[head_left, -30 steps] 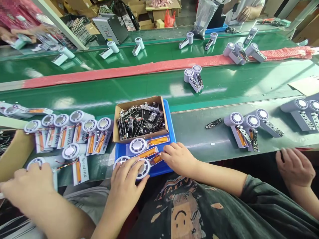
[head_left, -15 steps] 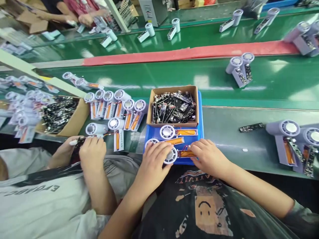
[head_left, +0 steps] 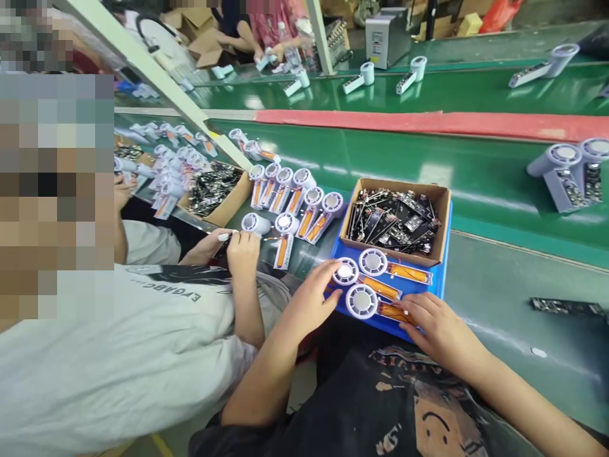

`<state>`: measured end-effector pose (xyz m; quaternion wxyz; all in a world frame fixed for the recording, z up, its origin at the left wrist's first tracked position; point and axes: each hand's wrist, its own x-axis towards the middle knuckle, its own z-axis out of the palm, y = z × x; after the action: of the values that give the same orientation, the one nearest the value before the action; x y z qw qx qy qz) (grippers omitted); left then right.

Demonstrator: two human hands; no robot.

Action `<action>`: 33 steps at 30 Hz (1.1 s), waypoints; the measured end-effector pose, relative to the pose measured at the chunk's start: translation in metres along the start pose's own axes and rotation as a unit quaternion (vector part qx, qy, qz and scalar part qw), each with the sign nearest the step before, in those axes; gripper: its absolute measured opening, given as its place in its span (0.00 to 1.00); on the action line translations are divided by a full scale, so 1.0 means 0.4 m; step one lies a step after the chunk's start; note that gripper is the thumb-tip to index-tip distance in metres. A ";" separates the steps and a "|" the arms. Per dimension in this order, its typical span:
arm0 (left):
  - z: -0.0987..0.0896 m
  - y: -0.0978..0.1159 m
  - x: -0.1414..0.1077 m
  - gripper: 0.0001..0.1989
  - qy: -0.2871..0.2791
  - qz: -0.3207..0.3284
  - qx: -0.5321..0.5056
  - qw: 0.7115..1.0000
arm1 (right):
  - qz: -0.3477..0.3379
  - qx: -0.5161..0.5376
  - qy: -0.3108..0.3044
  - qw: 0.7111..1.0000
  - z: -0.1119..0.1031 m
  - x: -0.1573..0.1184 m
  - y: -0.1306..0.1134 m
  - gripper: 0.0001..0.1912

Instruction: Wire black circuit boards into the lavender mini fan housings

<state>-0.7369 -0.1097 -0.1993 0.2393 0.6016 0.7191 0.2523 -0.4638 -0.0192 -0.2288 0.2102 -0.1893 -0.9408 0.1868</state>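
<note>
Three pale lilac handheld fans with uncovered handles lie on a blue tray [head_left: 440,279]. My left hand [head_left: 314,297] is at the left fan [head_left: 346,271], fingers stretched to its round head and thumb apart. A firm grip on it does not show. My right hand [head_left: 435,320] pinches the handle end of the nearest fan [head_left: 362,301], by its orange battery [head_left: 391,311] and thin wires; the fingers partly hide that end. The third fan [head_left: 373,261] lies behind these, its orange battery showing. Behind it on the tray, a cardboard box [head_left: 394,251] holds many black circuit boards [head_left: 404,219].
To the left, a co-worker's hands [head_left: 242,251] work near several open fans [head_left: 285,222]. Another box of boards [head_left: 216,190] stands farther left. Fans sit on the green belt [head_left: 333,152] behind. A loose circuit board [head_left: 566,307] lies right, near a small white disc [head_left: 538,352].
The view has swung left, so things appear farther right. My left hand has shifted off the nearest fan's head to the left fan. My right hand stays at the nearest fan's handle.
</note>
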 end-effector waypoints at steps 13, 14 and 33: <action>0.024 0.017 0.017 0.21 0.040 -0.038 -0.142 0.988 | 0.036 -0.129 -0.015 0.991 0.011 -0.001 -0.073 0.09; 0.022 0.018 0.008 0.22 0.038 -0.036 -0.154 0.987 | 0.038 -0.135 -0.019 0.990 0.011 0.004 -0.078 0.08; 0.048 -0.013 -0.059 0.34 0.100 0.111 0.000 0.989 | 0.177 -0.147 0.031 0.973 -0.128 0.310 0.175 0.29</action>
<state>-0.7244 -0.1324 -0.2164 0.1370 0.6495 0.6682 0.3360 -0.5247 0.1086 -0.1754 0.1727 -0.3875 -0.9025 0.0748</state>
